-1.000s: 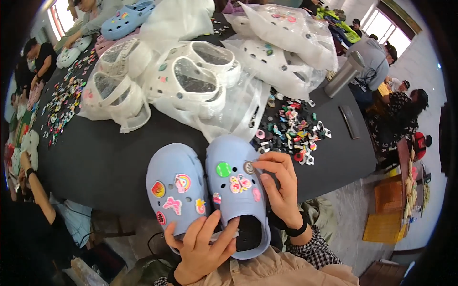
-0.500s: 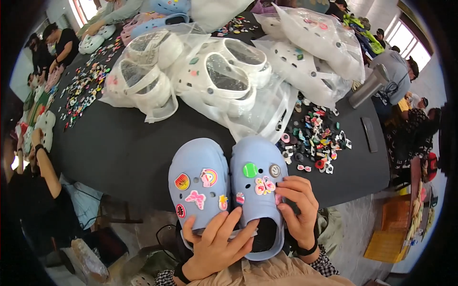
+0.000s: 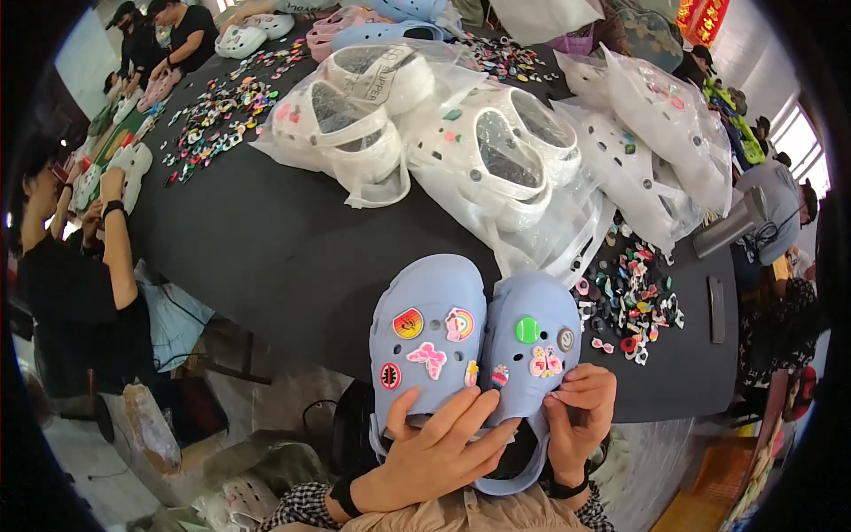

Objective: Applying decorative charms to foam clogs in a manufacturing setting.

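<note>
Two light-blue clogs, a left clog (image 3: 427, 288) and a right clog (image 3: 536, 297), stand side by side, toes pointing away from me. Colourful charms dot both, among them a pink butterfly charm (image 3: 427, 360), a rainbow charm (image 3: 459, 324) and a green ball charm (image 3: 527, 330). My left hand (image 3: 430, 461) spreads over the heel ends of both clogs and grips them. At the right clog's outer side, my right hand (image 3: 581, 421) pinches what looks like a small pink charm against the shoe, mostly hidden by the fingers.
White clogs in clear plastic bags (image 3: 505, 168) lie across the black table (image 3: 266, 266). A pile of loose charms (image 3: 634, 293) is right of the clogs, near a metal tumbler (image 3: 731, 222) and a black phone (image 3: 715, 309). A person in black (image 3: 80, 293) sits at left.
The view has swung left, so the table and clogs appear farther right. My right fingers have closed into a tighter pinch at the clog's side; my left hand keeps its hold.
</note>
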Demonstrator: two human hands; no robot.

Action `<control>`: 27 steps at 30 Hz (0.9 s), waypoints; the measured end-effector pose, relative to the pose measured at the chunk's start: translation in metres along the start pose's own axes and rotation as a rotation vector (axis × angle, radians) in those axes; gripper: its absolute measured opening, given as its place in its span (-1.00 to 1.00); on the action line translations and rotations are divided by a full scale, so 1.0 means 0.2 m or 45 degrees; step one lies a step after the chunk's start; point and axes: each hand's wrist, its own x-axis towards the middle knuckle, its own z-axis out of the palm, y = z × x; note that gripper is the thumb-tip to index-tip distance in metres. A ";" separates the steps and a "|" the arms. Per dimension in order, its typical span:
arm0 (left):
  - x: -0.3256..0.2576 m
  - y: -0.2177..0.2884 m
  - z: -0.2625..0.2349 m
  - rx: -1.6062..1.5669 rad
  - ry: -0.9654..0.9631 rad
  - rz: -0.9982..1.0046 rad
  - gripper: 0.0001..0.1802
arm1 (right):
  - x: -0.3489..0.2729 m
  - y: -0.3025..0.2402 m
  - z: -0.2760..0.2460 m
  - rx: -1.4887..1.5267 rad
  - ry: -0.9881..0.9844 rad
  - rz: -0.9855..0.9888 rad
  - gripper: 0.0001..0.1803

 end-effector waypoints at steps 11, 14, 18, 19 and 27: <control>0.01 -0.01 0.00 0.086 -0.039 0.029 -0.71 | -0.05 -0.03 0.02 0.138 0.194 0.175 -0.73; 0.02 -0.01 0.00 0.106 -0.040 0.064 -0.71 | -0.07 0.01 -0.03 0.235 0.141 0.204 -0.74; 0.02 -0.02 0.00 0.160 -0.071 0.087 -0.71 | -0.02 0.01 -0.07 0.162 0.158 0.188 -0.76; 0.02 -0.02 -0.01 0.155 -0.078 0.090 -0.71 | 0.02 0.01 -0.12 0.005 0.121 0.121 -0.78; 0.02 -0.02 -0.01 0.080 -0.011 0.036 -0.68 | 0.43 -0.07 -0.29 -0.755 0.062 -0.059 -0.58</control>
